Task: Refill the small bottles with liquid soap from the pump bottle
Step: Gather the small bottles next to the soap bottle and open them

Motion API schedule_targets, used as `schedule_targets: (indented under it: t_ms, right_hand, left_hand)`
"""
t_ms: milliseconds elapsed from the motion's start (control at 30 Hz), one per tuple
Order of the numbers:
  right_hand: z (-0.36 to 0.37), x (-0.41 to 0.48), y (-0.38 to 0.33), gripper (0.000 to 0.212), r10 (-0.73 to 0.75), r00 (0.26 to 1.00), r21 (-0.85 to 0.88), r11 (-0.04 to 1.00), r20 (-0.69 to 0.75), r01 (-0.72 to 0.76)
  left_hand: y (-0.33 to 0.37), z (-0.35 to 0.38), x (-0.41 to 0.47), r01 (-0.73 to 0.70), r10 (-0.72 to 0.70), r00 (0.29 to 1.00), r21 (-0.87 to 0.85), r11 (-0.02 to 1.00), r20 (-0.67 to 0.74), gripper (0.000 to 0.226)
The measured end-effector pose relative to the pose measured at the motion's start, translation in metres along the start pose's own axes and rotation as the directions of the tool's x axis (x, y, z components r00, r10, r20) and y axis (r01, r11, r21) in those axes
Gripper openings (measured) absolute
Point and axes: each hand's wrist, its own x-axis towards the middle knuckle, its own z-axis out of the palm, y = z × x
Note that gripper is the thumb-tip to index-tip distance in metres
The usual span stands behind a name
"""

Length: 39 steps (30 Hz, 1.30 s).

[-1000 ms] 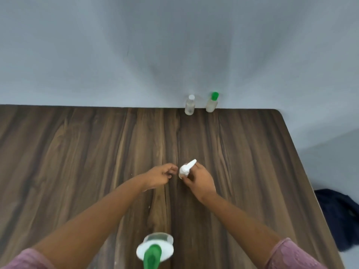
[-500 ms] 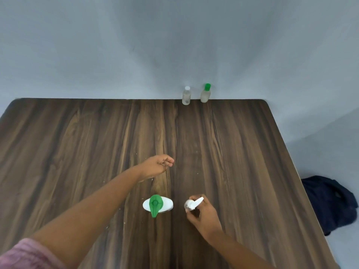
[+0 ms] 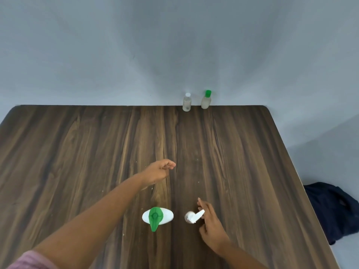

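A dark wood-grain tabletop [image 3: 77,152] meets a grey wall [image 3: 136,45]; dark blue cloth [image 3: 334,208] lies beside its right edge

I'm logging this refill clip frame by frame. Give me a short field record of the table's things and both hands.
pump bottle: white, green pump head, upright near the person
small bottle: right of the pump bottle, white flip cap open
right hand: fingers straight beside the flip cap, not gripping
left hand: loosely curled, holds nothing
far edge of table: white-capped bottle and green-capped bottle, upright, capped
floor: dark cloth
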Motion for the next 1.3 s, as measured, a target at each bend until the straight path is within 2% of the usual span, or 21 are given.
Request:
schedule_targets:
  t_ms: [100, 167, 300, 567, 667, 833, 933, 1033, 1200, 1300]
  right_hand:
    - [-0.022, 0.028, 0.004, 0.084, 0.045, 0.988, 0.104, 0.994, -0.146, -0.03]
    - [-0.044, 0.061, -0.004, 0.076, 0.077, 0.962, 0.124, 0.991, -0.263, -0.046]
    - [-0.089, 0.141, -0.036, 0.062, 0.038, 0.923, 0.184, 0.982, -0.383, 0.036]
    - [-0.142, 0.305, -0.092, 0.06, 0.093, 0.917, 0.319, 0.947, -0.387, 0.039]
    - [-0.146, 0.352, -0.099, 0.056, 0.063, 0.904, 0.247, 0.968, -0.423, 0.048]
    - [-0.145, 0.395, -0.096, 0.056, 0.048, 0.891, 0.114, 0.993, -0.451, 0.005]
    - [-0.141, 0.405, -0.091, 0.051, 0.054, 0.877, 0.099, 0.995, -0.478, -0.007]
    - [-0.145, 0.408, -0.085, 0.043, 0.019, 0.868, 0.035, 0.999, -0.497, -0.001]
    - [-0.153, 0.384, -0.083, 0.029, -0.106, 0.909, -0.162, 0.986, -0.404, 0.043]
    - [-0.141, 0.346, -0.07, 0.039, -0.142, 0.93, -0.15, 0.984, -0.338, 0.095]
  left_hand:
    - [0.009, -0.004, 0.014, -0.022, 0.019, 0.997, -0.033, 0.999, -0.069, 0.041]
    - [0.019, -0.013, 0.027, -0.048, 0.04, 0.99, -0.058, 0.997, -0.137, 0.042]
    - [0.041, -0.041, 0.06, -0.135, 0.107, 0.956, -0.085, 0.987, -0.272, 0.045]
    - [0.076, -0.079, 0.164, -0.143, 0.084, 0.923, -0.133, 0.981, -0.375, 0.053]
    - [0.085, -0.087, 0.199, -0.131, 0.07, 0.926, -0.141, 0.981, -0.37, 0.059]
    - [0.092, -0.09, 0.246, -0.114, 0.072, 0.967, -0.165, 0.98, -0.243, 0.073]
    - [0.089, -0.086, 0.261, -0.111, 0.064, 0.963, -0.17, 0.979, -0.26, 0.073]
    - [0.086, -0.082, 0.264, -0.147, 0.062, 0.948, -0.255, 0.956, -0.312, 0.068]
    - [0.068, -0.078, 0.249, -0.115, 0.028, 0.956, -0.287, 0.951, -0.291, 0.059]
    - [0.047, -0.068, 0.222, -0.045, -0.028, 0.968, -0.282, 0.958, -0.251, 0.057]
